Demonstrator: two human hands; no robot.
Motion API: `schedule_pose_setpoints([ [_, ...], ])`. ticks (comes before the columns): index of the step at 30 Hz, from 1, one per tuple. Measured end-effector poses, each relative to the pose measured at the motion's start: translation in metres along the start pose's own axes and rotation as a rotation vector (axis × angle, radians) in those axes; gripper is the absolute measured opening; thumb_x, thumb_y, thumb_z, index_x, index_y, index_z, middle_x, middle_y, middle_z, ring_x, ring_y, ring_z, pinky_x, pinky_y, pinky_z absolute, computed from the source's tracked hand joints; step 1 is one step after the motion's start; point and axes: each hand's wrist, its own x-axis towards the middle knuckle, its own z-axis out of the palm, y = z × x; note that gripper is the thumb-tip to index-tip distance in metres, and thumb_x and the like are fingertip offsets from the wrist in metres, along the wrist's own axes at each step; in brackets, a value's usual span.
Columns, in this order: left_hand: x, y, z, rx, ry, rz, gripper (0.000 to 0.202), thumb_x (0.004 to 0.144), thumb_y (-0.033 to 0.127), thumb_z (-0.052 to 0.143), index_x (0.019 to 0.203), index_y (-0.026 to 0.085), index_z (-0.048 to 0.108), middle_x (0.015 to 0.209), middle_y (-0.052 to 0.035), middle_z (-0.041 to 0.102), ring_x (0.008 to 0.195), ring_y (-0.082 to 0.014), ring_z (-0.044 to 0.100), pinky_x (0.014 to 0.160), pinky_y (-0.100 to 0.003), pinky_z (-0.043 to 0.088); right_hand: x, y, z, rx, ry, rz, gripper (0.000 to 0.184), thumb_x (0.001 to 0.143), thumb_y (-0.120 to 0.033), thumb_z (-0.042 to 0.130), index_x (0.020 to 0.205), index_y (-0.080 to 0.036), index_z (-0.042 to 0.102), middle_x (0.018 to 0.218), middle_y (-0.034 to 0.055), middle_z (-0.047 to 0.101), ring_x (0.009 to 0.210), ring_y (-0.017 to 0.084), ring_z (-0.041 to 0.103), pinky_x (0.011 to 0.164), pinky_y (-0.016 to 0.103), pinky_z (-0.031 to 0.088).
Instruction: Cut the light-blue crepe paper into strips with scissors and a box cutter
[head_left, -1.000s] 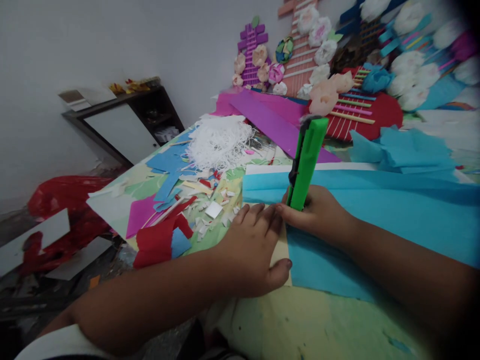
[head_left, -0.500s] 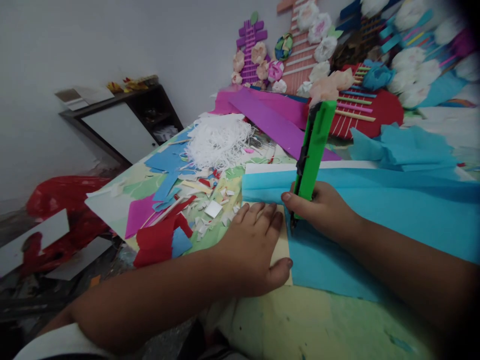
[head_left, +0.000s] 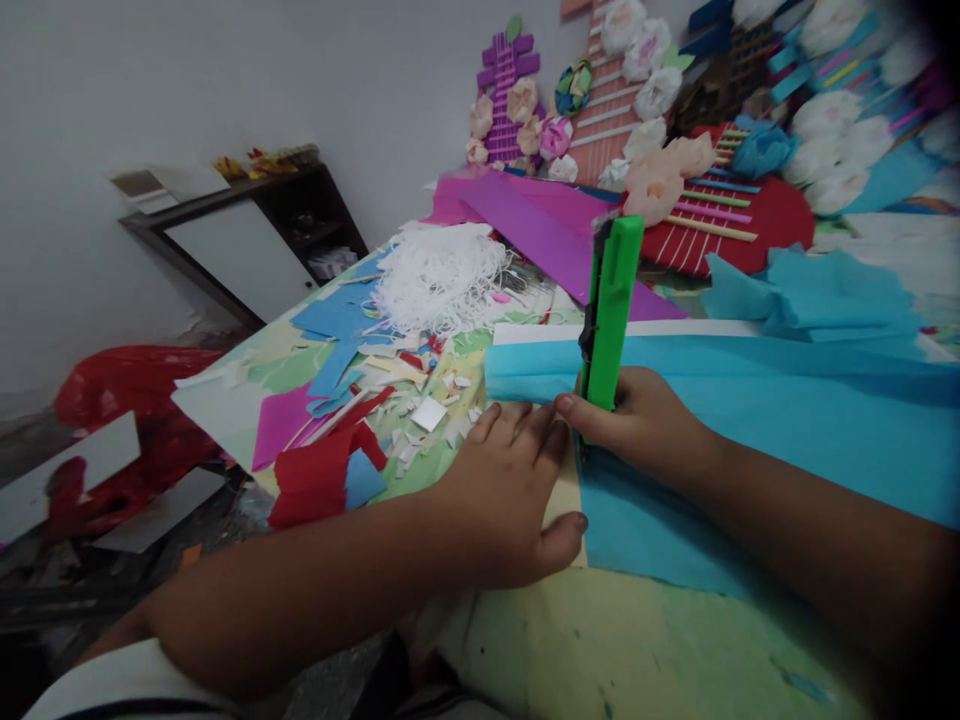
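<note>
My right hand is closed round a green utility knife, held nearly upright with its tip down on a sheet of blue crepe paper. My left hand lies flat with fingers stretched out, pressing a cream card that sits at the blue sheet's left edge. The knife's tip sits right beside my left fingertips, along the card's edge. The blade itself is hidden behind my fingers.
Paper scraps in red, blue, pink and white litter the table's left part, with a heap of white shredded paper behind. Purple paper sheets and paper-flower decorations stand at the back. A dark side table stands by the wall.
The knife's top swung right and tilted, then came back more upright; my right hand shifted slightly along the card's edge. My left hand stayed flat in place.
</note>
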Motion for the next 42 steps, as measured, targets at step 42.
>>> schedule_pose_setpoints([
  [42, -0.0004, -0.0008, 0.0009, -0.005, 0.002, 0.000, 0.070, 0.076, 0.050, 0.036, 0.129, 0.004, 0.030, 0.134, -0.0200, 0.029, 0.123, -0.0367, 0.021, 0.101, -0.050, 0.012, -0.0021, -0.0022, -0.0006, -0.032, 0.059, 0.010, 0.033, 0.070, -0.042, 0.049, 0.049, -0.018, 0.041, 0.047, -0.0021, 0.043, 0.046, 0.009, 0.039, 0.042, 0.022, 0.030],
])
